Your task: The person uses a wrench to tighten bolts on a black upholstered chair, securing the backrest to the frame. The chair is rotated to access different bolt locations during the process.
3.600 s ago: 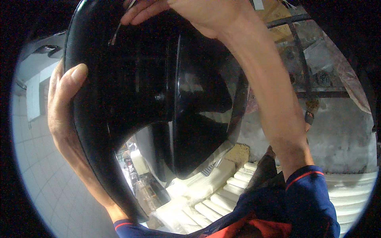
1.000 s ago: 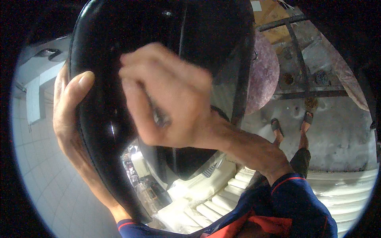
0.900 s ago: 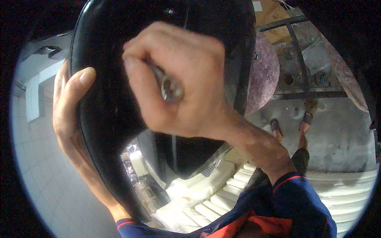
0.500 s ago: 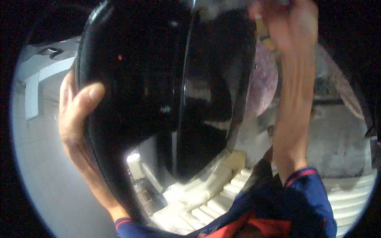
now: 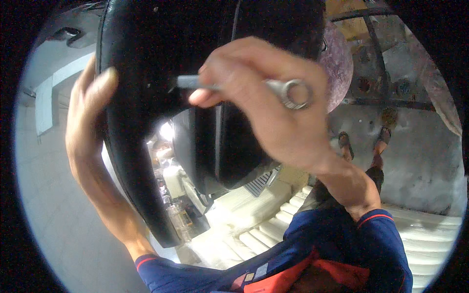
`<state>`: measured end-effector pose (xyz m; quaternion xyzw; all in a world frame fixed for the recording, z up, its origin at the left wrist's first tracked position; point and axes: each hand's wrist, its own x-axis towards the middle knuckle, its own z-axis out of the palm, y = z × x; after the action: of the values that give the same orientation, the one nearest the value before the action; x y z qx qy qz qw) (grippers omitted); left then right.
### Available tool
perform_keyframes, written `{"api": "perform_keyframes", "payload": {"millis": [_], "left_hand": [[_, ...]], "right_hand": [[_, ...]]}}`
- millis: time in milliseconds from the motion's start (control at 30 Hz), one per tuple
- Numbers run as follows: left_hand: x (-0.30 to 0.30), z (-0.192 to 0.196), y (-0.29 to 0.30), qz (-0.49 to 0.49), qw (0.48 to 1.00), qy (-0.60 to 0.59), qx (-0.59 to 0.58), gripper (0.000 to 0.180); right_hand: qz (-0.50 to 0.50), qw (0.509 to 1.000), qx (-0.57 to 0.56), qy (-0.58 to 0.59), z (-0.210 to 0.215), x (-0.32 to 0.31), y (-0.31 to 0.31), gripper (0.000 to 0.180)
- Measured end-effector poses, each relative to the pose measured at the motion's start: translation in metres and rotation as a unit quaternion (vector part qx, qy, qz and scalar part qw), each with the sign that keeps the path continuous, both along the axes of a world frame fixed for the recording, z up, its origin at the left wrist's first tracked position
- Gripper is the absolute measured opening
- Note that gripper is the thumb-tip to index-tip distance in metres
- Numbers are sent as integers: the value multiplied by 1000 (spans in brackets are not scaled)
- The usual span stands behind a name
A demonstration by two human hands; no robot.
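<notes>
A large black padded panel [image 5: 141,58], glossy and edged with a stitched seam, stands in front of me with a small hole on its face. My left hand [image 5: 90,112] is closed around its left edge, thumb on the front and fingers behind. Over its middle is my right hand [image 5: 264,93], closed around a grey metal wrench [image 5: 296,94]. The wrench's ring end sticks out behind the palm. Its flat grey shank points left from the fingers toward the hole, and I cannot tell whether the tip touches the panel.
A mottled pink round thing [image 5: 339,63] is to the right of the panel, near a dark metal frame [image 5: 373,44]. Cream ribbed padding [image 5: 273,229] lies below, with a clear jar [image 5: 180,219] beside it. My sandalled feet are on the grey floor [image 5: 415,156].
My right hand has come down and left from the upper right to over the panel, and the wrench now shows. The panel has shifted slightly; my left hand stays at its edge.
</notes>
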<state>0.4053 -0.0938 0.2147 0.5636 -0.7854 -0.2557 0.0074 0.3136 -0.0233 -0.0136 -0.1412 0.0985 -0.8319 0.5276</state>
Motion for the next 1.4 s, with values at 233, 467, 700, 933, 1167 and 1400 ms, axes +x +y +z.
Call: {"api": "perform_keyframes", "payload": {"millis": [233, 467, 700, 933, 1167, 1400], "left_hand": [[27, -16, 52, 48, 997, 54, -39, 77], [23, -32, 50, 49, 991, 101, -69, 77], [24, -40, 49, 43, 989, 117, -80, 77], [21, -37, 58, 62, 986, 119, -98, 77], [19, -44, 63, 72, 982, 132, -111, 76], [16, -45, 61, 69, 982, 129, -117, 76]], "right_hand": [[-208, 975, -4, 78, 14, 61, 0, 6], [-288, 947, -14, 141, 12, 73, -3, 10], [189, 980, -21, 56, 21, -8, -110, 39], [-10, 1000, 15, -8, 15, 14, -22, 36], [-253, 964, 38, 67, 17, 67, 10, 6], [-300, 946, 31, 120, 22, 74, 8, 9]]}}
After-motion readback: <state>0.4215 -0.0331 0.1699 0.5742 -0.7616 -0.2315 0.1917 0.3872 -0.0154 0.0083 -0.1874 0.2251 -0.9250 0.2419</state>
